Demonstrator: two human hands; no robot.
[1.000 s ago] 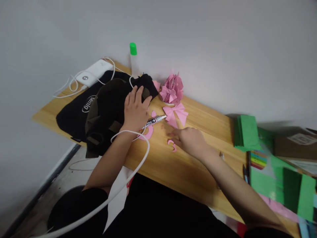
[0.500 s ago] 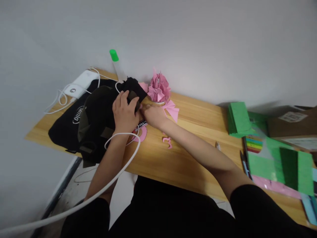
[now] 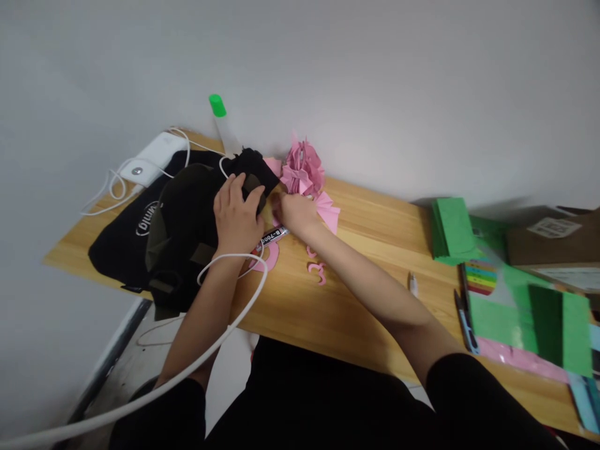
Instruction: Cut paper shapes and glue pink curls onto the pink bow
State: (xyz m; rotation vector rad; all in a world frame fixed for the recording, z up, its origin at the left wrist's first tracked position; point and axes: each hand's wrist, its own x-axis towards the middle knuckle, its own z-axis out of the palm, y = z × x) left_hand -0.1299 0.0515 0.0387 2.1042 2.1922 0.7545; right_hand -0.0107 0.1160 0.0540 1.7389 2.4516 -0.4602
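My left hand (image 3: 238,215) lies on a dark cap (image 3: 192,212) and black cloth at the table's left, fingers curled over the cloth's edge. My right hand (image 3: 293,214) reaches in just beside it, over the tip end of a glue tube (image 3: 274,235) that lies on the wood. Its fingers are bunched, and what they pinch is hidden. A pink paper flower (image 3: 302,170) and a pink folded bow (image 3: 328,211) sit right behind that hand. Small pink cut-outs (image 3: 317,270) lie near my right forearm.
A green-capped bottle (image 3: 221,122) stands by the wall. A white power bank (image 3: 152,156) with cables and a black bag (image 3: 129,231) lie at the left. Green paper stacks (image 3: 450,226), coloured sheets (image 3: 525,312) and pens (image 3: 464,315) fill the right of the wooden table (image 3: 356,312).
My right hand moved from the small pink cut-outs left and back to the glue tube beside my left hand. The left hand stayed on the black cloth.
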